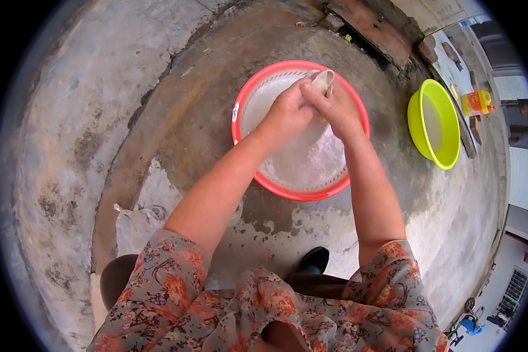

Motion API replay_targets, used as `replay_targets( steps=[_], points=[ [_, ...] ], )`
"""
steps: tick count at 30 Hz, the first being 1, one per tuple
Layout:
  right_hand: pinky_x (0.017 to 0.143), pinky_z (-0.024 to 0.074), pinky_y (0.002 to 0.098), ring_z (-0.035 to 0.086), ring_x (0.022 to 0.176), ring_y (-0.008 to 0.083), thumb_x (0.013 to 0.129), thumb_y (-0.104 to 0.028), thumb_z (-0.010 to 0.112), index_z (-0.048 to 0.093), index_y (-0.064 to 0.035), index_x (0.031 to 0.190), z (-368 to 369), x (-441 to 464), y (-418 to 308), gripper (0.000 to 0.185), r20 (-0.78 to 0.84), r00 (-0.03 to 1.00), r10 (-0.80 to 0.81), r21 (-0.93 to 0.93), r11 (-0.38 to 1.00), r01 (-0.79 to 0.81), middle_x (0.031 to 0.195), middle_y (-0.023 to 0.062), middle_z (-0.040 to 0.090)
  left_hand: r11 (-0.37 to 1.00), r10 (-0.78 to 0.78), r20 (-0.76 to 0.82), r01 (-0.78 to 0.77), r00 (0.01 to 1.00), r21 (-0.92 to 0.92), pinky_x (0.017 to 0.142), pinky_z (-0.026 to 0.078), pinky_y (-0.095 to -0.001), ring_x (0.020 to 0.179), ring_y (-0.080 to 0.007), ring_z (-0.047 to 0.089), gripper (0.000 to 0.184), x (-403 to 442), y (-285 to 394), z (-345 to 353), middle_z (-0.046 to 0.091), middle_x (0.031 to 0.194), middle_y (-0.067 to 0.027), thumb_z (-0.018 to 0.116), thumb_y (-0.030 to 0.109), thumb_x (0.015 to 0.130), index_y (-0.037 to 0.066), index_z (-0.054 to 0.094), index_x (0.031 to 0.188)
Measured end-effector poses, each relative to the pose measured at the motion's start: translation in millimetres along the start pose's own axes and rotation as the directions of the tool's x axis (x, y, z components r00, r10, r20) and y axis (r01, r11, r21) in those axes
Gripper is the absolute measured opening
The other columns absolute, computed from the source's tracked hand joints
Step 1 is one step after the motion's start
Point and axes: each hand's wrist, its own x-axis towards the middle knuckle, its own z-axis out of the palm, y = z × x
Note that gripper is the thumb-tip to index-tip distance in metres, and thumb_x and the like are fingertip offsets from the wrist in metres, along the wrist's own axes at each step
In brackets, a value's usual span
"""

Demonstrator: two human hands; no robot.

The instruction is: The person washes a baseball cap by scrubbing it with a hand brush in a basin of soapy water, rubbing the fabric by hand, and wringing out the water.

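Note:
Over a red-rimmed basin (358, 94) with a pale inside, both my hands are close together and closed. Between them is a whitish, cloth-like item (322, 80) whose upper end curves into a loop; its exact kind does not show. My left hand (288, 111) grips it from the left, fingers partly hidden. My right hand (336, 108) wraps round it from the right, thumb crossing toward the left hand. Cloudy, whitish water (305, 164) lies in the basin beneath.
A yellow-green basin (413, 117) stands on the wet concrete at the right, beside a yellow and orange container (475, 103). Boards (375, 29) and rubble lie at the back. A clear plastic bag (138, 226) lies at the left, near my legs.

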Motion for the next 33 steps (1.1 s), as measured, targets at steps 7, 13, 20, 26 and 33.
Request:
replay_targets(
  steps=[7, 13, 20, 26, 33],
  points=[
    [0.063, 0.0467, 0.0263, 0.056, 0.071, 0.0140, 0.072, -0.016, 0.070, 0.056, -0.0028, 0.095, 4.3, 1.1, -28.8, 0.031, -0.225, 0.952, -0.205, -0.024, 0.978, 0.205, 0.082, 0.0073, 0.058, 0.955, -0.174, -0.016, 0.165, 0.985, -0.248, 0.082, 0.044, -0.0275, 0.098, -0.0144, 0.052, 0.049, -2.1, 22.2, -1.3, 0.054, 0.103, -0.0083, 0.055, -0.005, 0.076, 0.004, 0.039, 0.121],
    [0.066, 0.0455, 0.0259, 0.055, 0.081, 0.0140, 0.074, -0.014, 0.068, 0.056, -0.0009, 0.089, -3.9, -0.4, -37.9, 0.024, -0.244, 0.958, -0.154, 0.078, 0.981, 0.177, 0.089, 0.0070, 0.056, 0.938, 0.101, -0.220, -0.019, 0.970, 0.347, 0.082, 0.044, -0.0302, 0.100, -0.0167, 0.050, 0.060, 1.6, 29.8, -7.9, 0.049, 0.112, -0.0126, 0.063, -0.001, 0.070, 0.007, 0.038, 0.124],
    [0.072, 0.0439, 0.0259, 0.053, 0.087, 0.0125, 0.080, -0.017, 0.063, 0.056, -0.0035, 0.085, 3.8, -4.2, -44.9, 0.016, -0.075, 0.888, -0.454, 0.107, 0.882, 0.460, 0.096, 0.0054, 0.057, 0.912, -0.049, -0.036, 0.059, 0.998, 0.407, 0.085, 0.042, -0.0340, 0.102, -0.0229, 0.052, 0.068, 7.4, 24.0, -22.0, 0.053, 0.110, -0.0117, 0.072, 0.016, 0.063, 0.006, 0.040, 0.122],
    [0.062, 0.0445, 0.0223, 0.055, 0.069, 0.0084, 0.084, -0.019, 0.059, 0.056, -0.0051, 0.083, 25.1, -6.3, -41.8, 0.014, -0.094, 0.969, -0.228, 0.549, 0.800, 0.241, 0.076, 0.0012, 0.058, 0.902, -0.100, -0.071, 0.120, 0.992, 0.414, 0.081, 0.044, -0.0358, 0.097, -0.0283, 0.056, 0.060, 6.0, 19.9, -16.1, 0.057, 0.103, -0.0131, 0.071, 0.023, 0.063, 0.005, 0.043, 0.114],
    [0.048, 0.0360, 0.0220, 0.043, 0.054, 0.0049, 0.084, -0.024, 0.057, 0.055, -0.0076, 0.067, 40.9, -7.0, -37.5, 0.024, -0.283, 0.954, -0.097, 0.423, 0.880, 0.215, 0.061, -0.0028, 0.051, 0.744, -0.167, -0.124, 0.207, 0.978, 0.636, 0.073, 0.046, -0.0402, 0.085, -0.0332, 0.059, 0.040, -3.6, 23.7, -7.1, 0.061, 0.090, -0.0174, 0.063, 0.024, 0.071, 0.003, 0.045, 0.100]
  ],
)
